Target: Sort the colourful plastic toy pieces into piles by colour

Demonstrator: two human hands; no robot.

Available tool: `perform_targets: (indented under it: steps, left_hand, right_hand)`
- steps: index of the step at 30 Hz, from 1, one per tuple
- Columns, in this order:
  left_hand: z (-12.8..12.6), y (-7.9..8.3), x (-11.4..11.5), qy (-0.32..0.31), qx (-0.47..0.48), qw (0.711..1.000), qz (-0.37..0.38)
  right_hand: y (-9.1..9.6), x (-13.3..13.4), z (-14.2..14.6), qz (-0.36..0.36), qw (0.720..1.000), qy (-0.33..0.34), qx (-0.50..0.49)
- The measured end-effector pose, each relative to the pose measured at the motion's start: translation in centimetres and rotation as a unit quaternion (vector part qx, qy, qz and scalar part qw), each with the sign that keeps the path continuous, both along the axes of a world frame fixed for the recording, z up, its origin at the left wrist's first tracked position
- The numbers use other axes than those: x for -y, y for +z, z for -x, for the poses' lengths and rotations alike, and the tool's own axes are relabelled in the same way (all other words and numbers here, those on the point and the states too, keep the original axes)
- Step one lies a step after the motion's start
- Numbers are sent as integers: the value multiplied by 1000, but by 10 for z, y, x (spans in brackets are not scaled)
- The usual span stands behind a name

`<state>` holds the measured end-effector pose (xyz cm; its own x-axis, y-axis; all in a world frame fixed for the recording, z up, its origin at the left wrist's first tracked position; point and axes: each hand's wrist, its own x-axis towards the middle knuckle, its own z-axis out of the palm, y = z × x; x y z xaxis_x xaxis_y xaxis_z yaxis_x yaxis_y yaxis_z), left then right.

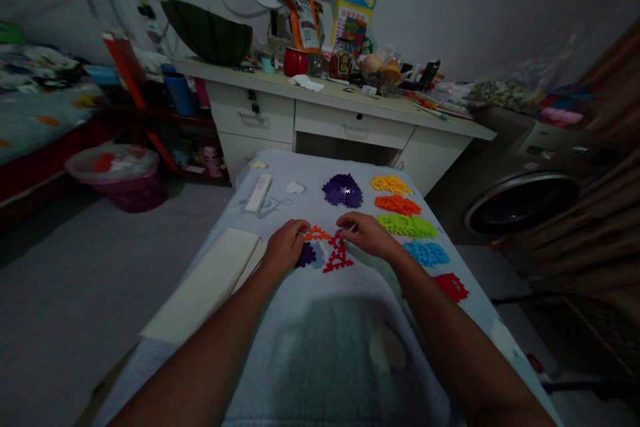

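Both hands are over a small partly joined group of toothed plastic building pieces on the cloth-covered table. My left hand (287,243) has its fingers curled at the left end of an orange piece (317,233). A dark purple piece (306,255) lies just under that hand, partly covered by it. My right hand (367,233) has its thumb and fingers closed at the upper tip of the red triangular pieces (338,255), where they meet the orange one. The fingertips' exact contact is too small to make out.
Beyond the hands lies a purple pile (343,191). Along the right edge are yellow (391,184), orange (398,205), lime green (408,226), blue (427,253) and red (451,287) piles. A white box (259,194) and a pale flat board (205,283) lie left.
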<state>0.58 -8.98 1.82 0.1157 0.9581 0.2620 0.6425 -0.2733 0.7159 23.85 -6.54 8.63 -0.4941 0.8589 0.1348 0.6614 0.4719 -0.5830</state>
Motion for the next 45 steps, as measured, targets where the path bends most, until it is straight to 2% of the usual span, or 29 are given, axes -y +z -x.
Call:
perform_targets:
  steps: [3,7,11,16,19,25,32,35,38,41,45]
  left_hand:
    - [1,-1,-1,6,23,1000,-7]
    - [1,-3,-1,7,25,1000,-4]
    - [1,-2,2,-7,12,1000,6]
    - [3,1,7,-68,-37,997,-10]
    - [4,2,8,-94,-67,993,-23]
    - [7,6,11,-133,-118,984,-22]
    - [6,4,11,-125,-129,983,-31]
    - [6,3,11,-124,-124,984,-36]
    - [6,3,11,-121,-120,985,-44]
    - [6,2,10,-120,-116,985,-54]
    - [5,-1,7,-117,-114,984,-66]
  right_hand:
    - [-7,27,19,-25,993,55,100]
    - [-15,37,18,-12,983,36,178]
    - [-26,33,10,-13,989,11,144]
    - [-39,28,6,-38,997,-11,72]
    - [-37,30,5,-52,996,-4,66]
    - [-22,37,9,-63,992,27,102]
    - [-25,42,7,-124,985,-47,108]
    - [-18,47,-10,-112,988,-76,79]
    - [-3,58,-43,-87,985,-142,34]
    - [7,75,-87,-83,964,-253,-1]
    - [3,102,-136,-73,925,-372,-15]
